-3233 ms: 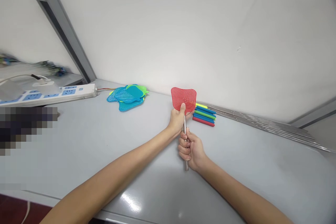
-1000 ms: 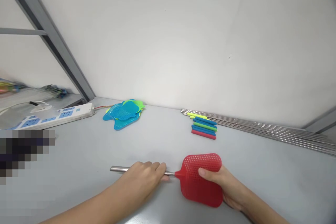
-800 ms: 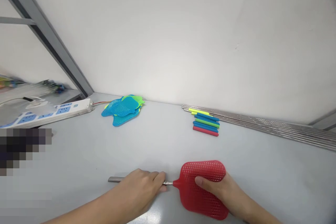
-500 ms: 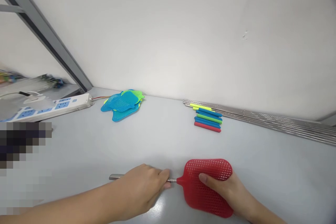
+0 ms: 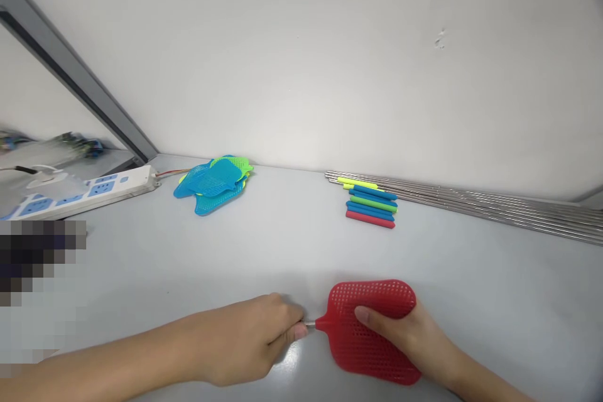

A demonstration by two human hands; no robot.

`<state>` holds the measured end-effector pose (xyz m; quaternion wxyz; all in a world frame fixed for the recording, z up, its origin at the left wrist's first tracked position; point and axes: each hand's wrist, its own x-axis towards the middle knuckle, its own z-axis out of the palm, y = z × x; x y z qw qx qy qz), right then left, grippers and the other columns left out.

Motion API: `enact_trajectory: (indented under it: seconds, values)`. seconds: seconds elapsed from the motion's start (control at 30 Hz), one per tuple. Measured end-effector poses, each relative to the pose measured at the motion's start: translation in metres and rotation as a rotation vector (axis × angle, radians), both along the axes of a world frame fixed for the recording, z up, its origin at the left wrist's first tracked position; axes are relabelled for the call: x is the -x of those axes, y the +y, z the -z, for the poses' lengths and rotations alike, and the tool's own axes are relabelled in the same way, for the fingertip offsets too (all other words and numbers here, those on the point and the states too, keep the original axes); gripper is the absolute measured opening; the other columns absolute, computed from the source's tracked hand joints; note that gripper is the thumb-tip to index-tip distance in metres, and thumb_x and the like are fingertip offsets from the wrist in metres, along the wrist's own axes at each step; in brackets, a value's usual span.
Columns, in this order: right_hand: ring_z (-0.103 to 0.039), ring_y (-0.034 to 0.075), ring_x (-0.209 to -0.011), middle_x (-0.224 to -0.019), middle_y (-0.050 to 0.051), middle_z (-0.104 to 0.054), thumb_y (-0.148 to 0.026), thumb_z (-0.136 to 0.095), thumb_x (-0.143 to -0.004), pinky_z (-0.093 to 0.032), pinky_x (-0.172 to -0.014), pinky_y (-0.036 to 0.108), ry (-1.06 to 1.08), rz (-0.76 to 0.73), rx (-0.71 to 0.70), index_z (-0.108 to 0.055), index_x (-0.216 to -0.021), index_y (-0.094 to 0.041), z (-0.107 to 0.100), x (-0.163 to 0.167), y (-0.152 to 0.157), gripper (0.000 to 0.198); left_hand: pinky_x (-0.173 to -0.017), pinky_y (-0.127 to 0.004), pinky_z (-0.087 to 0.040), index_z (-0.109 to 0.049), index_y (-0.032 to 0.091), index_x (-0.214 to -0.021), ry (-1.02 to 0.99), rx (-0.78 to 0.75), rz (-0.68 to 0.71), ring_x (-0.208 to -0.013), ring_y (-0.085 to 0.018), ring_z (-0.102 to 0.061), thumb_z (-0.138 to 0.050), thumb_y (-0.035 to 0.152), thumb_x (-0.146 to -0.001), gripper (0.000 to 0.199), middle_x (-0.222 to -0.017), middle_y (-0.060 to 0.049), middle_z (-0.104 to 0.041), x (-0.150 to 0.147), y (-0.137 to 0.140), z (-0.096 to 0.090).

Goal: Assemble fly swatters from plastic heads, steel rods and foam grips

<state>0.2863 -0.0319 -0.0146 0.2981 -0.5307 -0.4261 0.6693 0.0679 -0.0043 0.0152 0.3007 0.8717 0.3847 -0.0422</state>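
A red perforated fly swatter head point(image 5: 348, 345) lies in my right hand point(image 5: 405, 339), thumb on its upper face and the other fingers hidden beneath. From its narrow neck a thin metal rod point(image 5: 309, 324) runs left into my left hand point(image 5: 264, 336), whose fingers are closed round it. Most of the rod is hidden by that hand. Beyond the hands, coloured handle sleeves point(image 5: 371, 204) in red, blue, green and yellow lie in a stack. To the left sits a pile of blue, green and yellow swatter heads point(image 5: 214, 185).
Long metal rods point(image 5: 471, 204) lie along the wall at the right. At the left is a white power strip point(image 5: 136, 179) with blue sockets and a plug in it. A grey metal frame post point(image 5: 94, 81) slants up at the left. The grey table point(image 5: 264, 251) meets a pale wall.
My left hand has turned over the rod, and the silvery rod end that stuck out to its left is now hidden. My right hand keeps its hold. The view has shifted slightly.
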Motion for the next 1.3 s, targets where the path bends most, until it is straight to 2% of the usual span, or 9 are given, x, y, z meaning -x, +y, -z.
enact_trajectory:
  seconds: [0.1, 0.27, 0.43, 0.63, 0.77, 0.97, 1.3]
  values:
    - [-0.056, 0.019, -0.069, -0.073, 0.003, -0.063, -0.040, -0.058, -0.063, -0.045, -0.064, 0.030, 0.008, 0.029, 0.011, -0.061, -0.074, -0.017, 0.002, 0.001, 0.000, 0.026, -0.046, -0.021, -0.033, -0.051, 0.018, -0.070, 0.047, 0.036, 0.031, -0.051, -0.012, -0.050, -0.018, 0.032, -0.084, 0.038, -0.062, -0.003, -0.056, -0.002, -0.005, 0.003]
    - [-0.056, 0.020, -0.070, -0.073, 0.004, -0.063, -0.042, -0.059, -0.061, -0.045, -0.063, 0.031, 0.014, 0.097, 0.015, -0.061, -0.074, -0.016, 0.003, 0.004, 0.000, 0.029, -0.045, -0.024, -0.032, -0.048, 0.018, -0.075, 0.115, -0.072, 0.044, -0.051, -0.016, -0.052, -0.022, 0.025, -0.083, 0.028, -0.061, -0.005, -0.056, -0.004, -0.013, 0.012]
    - [-0.057, 0.020, -0.069, -0.072, 0.005, -0.063, -0.042, -0.060, -0.060, -0.045, -0.063, 0.031, 0.037, 0.102, 0.038, -0.062, -0.073, -0.017, 0.003, 0.004, 0.001, 0.029, -0.045, -0.027, -0.032, -0.046, 0.018, -0.077, 0.177, -0.181, 0.079, -0.052, -0.017, -0.054, -0.027, 0.020, -0.080, 0.020, -0.061, -0.004, -0.058, -0.006, -0.014, 0.021]
    - [-0.057, 0.022, -0.072, -0.074, 0.005, -0.063, -0.041, -0.062, -0.058, -0.045, -0.065, 0.035, 0.150, 0.131, 0.080, -0.060, -0.072, -0.016, 0.006, 0.003, 0.001, 0.028, -0.044, -0.028, -0.033, -0.046, 0.019, -0.078, 0.222, -0.315, 0.135, -0.051, -0.018, -0.054, -0.022, 0.020, -0.083, 0.024, -0.062, -0.003, -0.057, -0.008, -0.012, 0.026]
    - [-0.057, 0.020, -0.070, -0.077, 0.005, -0.062, -0.036, -0.061, -0.062, -0.045, -0.064, 0.033, 0.222, 0.086, 0.112, -0.060, -0.075, -0.016, 0.004, 0.000, 0.003, 0.023, -0.043, -0.026, -0.032, -0.045, 0.018, -0.076, 0.228, -0.380, 0.136, -0.050, -0.018, -0.054, -0.021, 0.022, -0.084, 0.025, -0.064, -0.003, -0.057, -0.008, -0.012, 0.030]
    - [-0.057, 0.019, -0.073, -0.077, 0.004, -0.062, -0.032, -0.059, -0.065, -0.044, -0.066, 0.031, 0.258, 0.040, 0.130, -0.059, -0.076, -0.016, -0.002, -0.003, 0.004, 0.019, -0.043, -0.026, -0.032, -0.043, 0.019, -0.075, 0.229, -0.380, 0.126, -0.050, -0.017, -0.052, -0.022, 0.022, -0.084, 0.023, -0.065, -0.002, -0.057, -0.007, -0.012, 0.032]
    - [-0.057, 0.019, -0.072, -0.078, 0.005, -0.061, -0.028, -0.056, -0.068, -0.044, -0.064, 0.031, 0.336, 0.016, 0.104, -0.059, -0.082, -0.015, 0.008, -0.003, 0.007, 0.019, -0.045, -0.025, -0.028, -0.043, 0.019, -0.073, 0.145, -0.320, 0.089, -0.049, -0.014, -0.049, -0.020, 0.023, -0.084, 0.026, -0.064, -0.002, -0.055, -0.004, -0.008, 0.027]
